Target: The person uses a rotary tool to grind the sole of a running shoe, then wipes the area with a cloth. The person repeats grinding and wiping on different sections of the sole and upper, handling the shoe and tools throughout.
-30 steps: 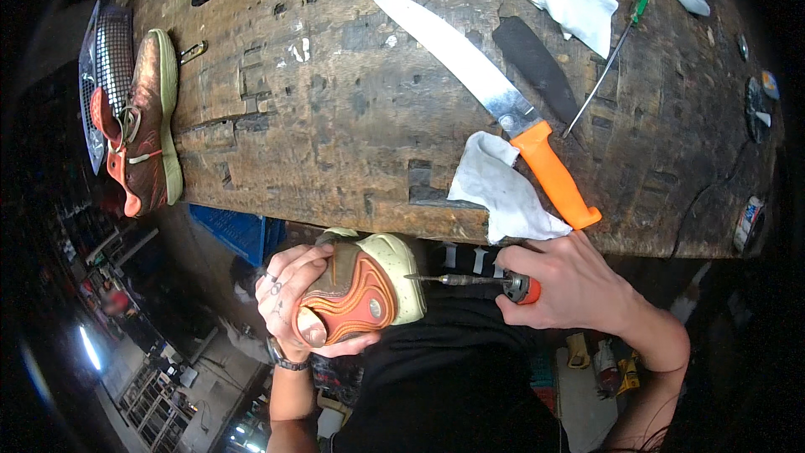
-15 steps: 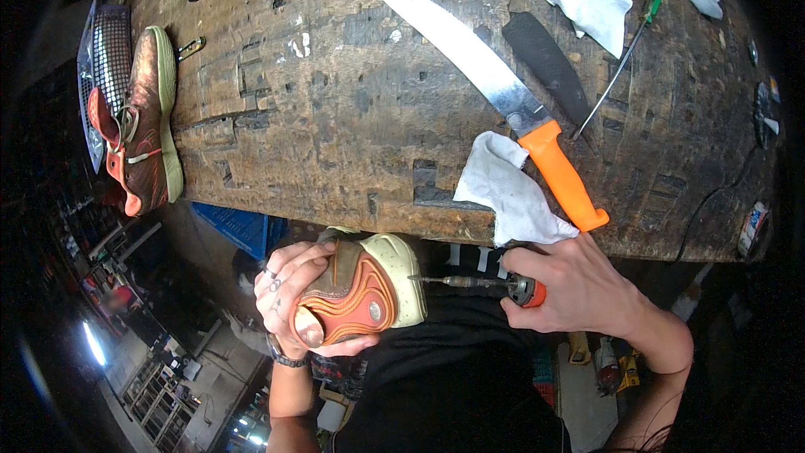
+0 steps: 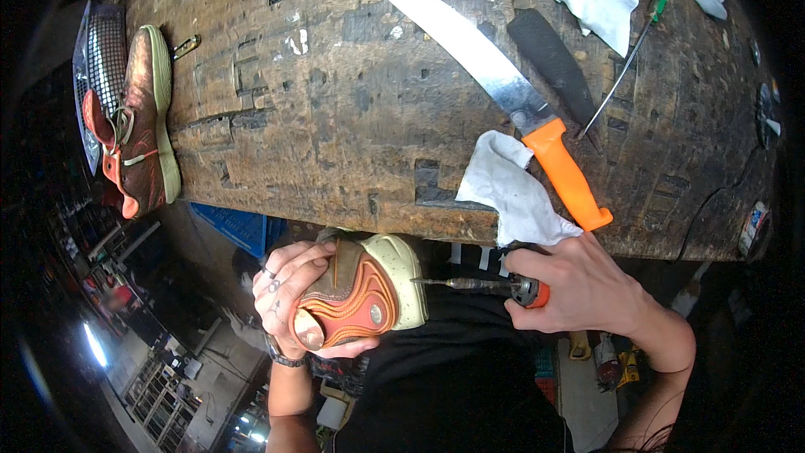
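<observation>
Shoe held before the wearer's black shirt. Left hand clamped round it, fingers and thumb opposed, likely steadying it with pale sole exposed. Right hand curled round red-handled tool, thin tip at sole; contact unclear. Heel faces camera, sole faces right; long axis seems to run away from camera, toe hidden. Farther, on bench: cloth, orange-handled knife, second shoe on its side.

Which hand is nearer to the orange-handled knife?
Right. The right hand, holding a tool, is just below the end of the handle of the knife. The left hand is farther away, to its lower left, holding a shoe.
</observation>
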`<state>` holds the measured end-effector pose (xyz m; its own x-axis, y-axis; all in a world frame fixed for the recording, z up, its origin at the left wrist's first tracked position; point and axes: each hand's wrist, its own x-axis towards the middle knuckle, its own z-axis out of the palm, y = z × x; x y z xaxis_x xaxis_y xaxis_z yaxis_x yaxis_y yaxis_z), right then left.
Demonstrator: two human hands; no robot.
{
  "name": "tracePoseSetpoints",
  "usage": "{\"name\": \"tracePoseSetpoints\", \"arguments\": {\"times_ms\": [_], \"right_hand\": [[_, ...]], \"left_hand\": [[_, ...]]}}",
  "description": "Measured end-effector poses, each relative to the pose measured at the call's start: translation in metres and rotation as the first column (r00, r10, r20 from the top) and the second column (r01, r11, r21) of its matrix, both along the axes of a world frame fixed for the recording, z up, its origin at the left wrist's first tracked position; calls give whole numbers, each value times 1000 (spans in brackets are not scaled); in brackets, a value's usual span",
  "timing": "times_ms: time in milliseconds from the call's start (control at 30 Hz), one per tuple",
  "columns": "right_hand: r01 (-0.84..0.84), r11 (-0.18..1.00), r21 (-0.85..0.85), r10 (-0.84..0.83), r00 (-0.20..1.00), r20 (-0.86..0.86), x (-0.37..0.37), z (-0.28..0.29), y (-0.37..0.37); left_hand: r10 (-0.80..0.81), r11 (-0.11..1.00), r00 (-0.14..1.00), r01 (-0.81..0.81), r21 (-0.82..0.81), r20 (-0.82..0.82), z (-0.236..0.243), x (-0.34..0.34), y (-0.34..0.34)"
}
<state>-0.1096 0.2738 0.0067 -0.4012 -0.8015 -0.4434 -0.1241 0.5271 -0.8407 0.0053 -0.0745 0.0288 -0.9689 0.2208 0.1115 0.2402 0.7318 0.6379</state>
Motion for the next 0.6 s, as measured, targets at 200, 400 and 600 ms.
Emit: {"name": "tracePoseSetpoints", "arguments": {"times_ms": [200,400,600], "right_hand": [[-33,999,-19,32,999,-19,1,-2,3],[-14,999,-35,18,994,103,-1,-1,4],[340,939,-55,-330,934,136,15,5,-10]], "left_hand": [[7,1000,1000,-7,13,17,-2,-2,1],[55,998,972,-53,-18,227,22,-21,-1],[393,911,865,-411,-9,311,40,-3,30]]}}
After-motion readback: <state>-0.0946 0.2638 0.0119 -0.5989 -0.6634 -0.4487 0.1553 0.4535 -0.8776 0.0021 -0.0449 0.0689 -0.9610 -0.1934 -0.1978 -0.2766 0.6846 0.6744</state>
